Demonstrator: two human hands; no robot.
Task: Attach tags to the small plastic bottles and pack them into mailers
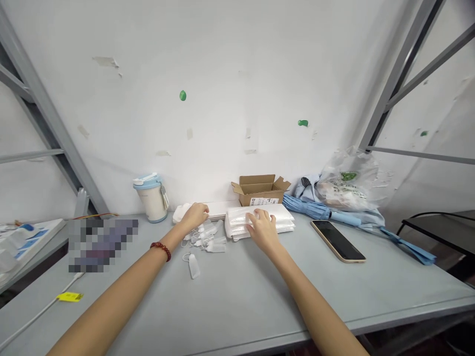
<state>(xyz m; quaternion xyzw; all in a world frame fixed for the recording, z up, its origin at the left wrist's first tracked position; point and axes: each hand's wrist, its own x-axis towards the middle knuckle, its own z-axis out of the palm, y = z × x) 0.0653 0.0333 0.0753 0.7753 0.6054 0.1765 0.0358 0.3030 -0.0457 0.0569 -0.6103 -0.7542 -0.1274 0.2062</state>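
My left hand [195, 216], with a red bead bracelet on the wrist, is closed, its fingers bent down over a low white stack [218, 208] by the wall. What its fingertips hold, if anything, is hidden. Below it lies a heap of small clear plastic squeeze bottles [208, 242] with loop-tethered caps. One bottle [193, 266] lies apart, nearer the front. My right hand [264, 230] has its fingers spread on a stack of white, shiny plastic bags [237, 225]. Behind that stack stands an open cardboard box [261, 190]; its inside bottom is out of sight.
A white and blue lidded cup [151, 198] stands at the back left. A phone [337, 241] and a folded blue umbrella [315, 207] lie to the right, before a plastic bag [347, 183]. A white cable [44, 307] with a yellow tag crosses the left side.
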